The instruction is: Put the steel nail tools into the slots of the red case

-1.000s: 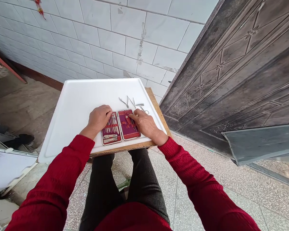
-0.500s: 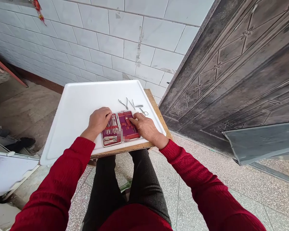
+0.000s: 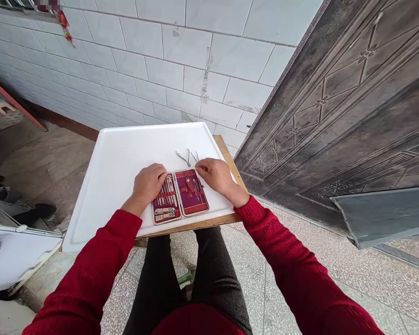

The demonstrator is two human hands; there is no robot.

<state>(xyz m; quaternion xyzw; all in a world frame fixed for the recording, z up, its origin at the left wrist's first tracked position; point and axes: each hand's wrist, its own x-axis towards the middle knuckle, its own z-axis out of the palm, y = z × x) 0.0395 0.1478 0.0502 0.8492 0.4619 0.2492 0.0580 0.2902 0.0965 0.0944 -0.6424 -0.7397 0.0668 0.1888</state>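
A manicure case [image 3: 182, 215] lies unfolded on the white board. Its left half holds several metal tools [image 3: 165, 193] under a red strap; the purple right half [image 3: 192, 202] carries a few slim tools. My left hand [image 3: 148, 184] has its fingers curled on the case's upper left edge. Just past the upper right corner, my right hand [image 3: 217, 176] is closed, fingertips together; what they hold, if anything, is hidden. Cuticle nippers [image 3: 184, 159] lie beyond the case. Beside them, thin tweezers [image 3: 194, 155] partly show near my right fingers. The nail clipper and scissors are hidden behind that hand.
The white board [image 3: 118, 158] sits on a wooden table [image 3: 226, 151] against a tiled wall [image 3: 143, 74]. A dark patterned metal door [image 3: 335, 121] stands to the right. A white panel [image 3: 14, 251] is at the lower left.
My right hand has moved off the case's purple half, up and right over the loose tools, covering the clipper and scissors. My left hand stays on the case edge. The view has shifted slightly.
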